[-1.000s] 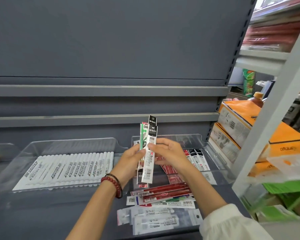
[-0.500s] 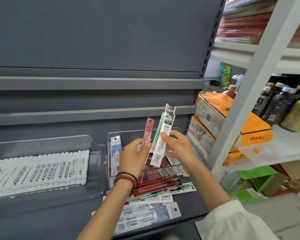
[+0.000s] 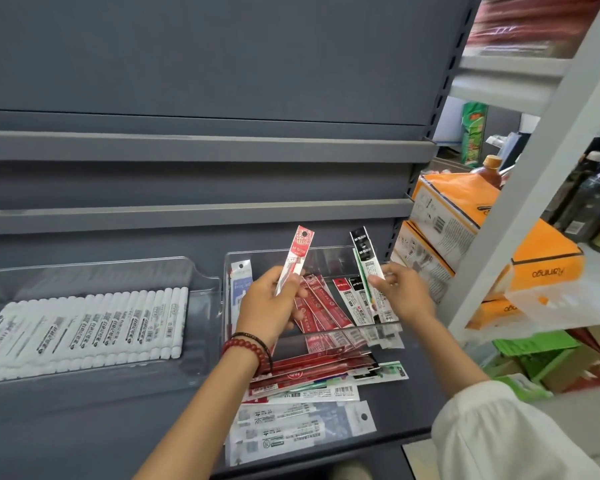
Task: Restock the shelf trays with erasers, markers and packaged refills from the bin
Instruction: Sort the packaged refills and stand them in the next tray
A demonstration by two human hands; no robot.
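Head view: the left hand (image 3: 271, 299) pinches a red refill packet (image 3: 297, 261) between thumb and fingers low on its length, header card up and tilted slightly right; the right hand (image 3: 404, 292) pinches a black refill packet (image 3: 364, 258) by its lower part, possibly with a green-edged packet behind it, though the overlap makes that hard to tell; both packets are held apart from each other, above the clear refill tray (image 3: 226, 306)

Inside that tray red packets (image 3: 319, 303) lie towards the middle and black-and-white packets (image 3: 357, 299) on the right, with a blue-and-white packet (image 3: 240, 289) leaning at the left wall; in front of the tray a loose heap of packets (image 3: 319, 375) rests on the grey shelf (image 3: 84, 427), with white packets (image 3: 284, 427) nearest the shelf edge; just to the left the marker tray (image 3: 205, 271) holds a row of white markers (image 3: 94, 327)

These packets look light and thin, probably a glossy film sleeve that slips easily, stiffened only by the refill inside; the header card would likely bend, so a pinch across the width over the refill seems the surest hold; sorting by colour into the tray appears to be the step in hand, with the heap not yet dealt with
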